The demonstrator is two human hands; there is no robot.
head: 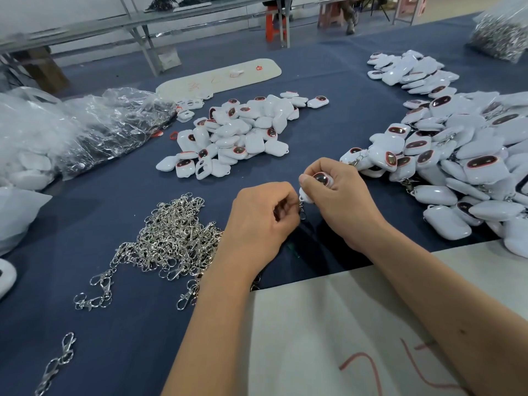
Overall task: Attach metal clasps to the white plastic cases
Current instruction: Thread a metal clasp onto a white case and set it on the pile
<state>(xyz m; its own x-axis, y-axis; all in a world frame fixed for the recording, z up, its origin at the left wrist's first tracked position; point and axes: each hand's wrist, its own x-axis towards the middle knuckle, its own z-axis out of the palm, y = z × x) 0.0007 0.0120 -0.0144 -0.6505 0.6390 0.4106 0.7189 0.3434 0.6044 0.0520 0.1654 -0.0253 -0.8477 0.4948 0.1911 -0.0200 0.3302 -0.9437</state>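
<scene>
My right hand (337, 201) grips a white plastic case (320, 181) with a dark red-rimmed oval on its face, held just above the blue cloth. My left hand (263, 221) pinches a metal clasp (302, 211) that hangs right below the case's lower corner; the two hands nearly touch. A heap of loose silver clasps (171, 238) lies left of my left hand. A pile of white cases (243, 132) sits further back in the middle. A bigger pile of cases (463, 155), some with clasps on them, spreads along the right.
Clear plastic bags (85, 127) lie at the left. A white board (357, 332) with red marks covers the near right. A second white board (220, 78) lies at the back. A bag of metal parts (503, 35) sits far right. Stray clasps (57, 364) lie near left.
</scene>
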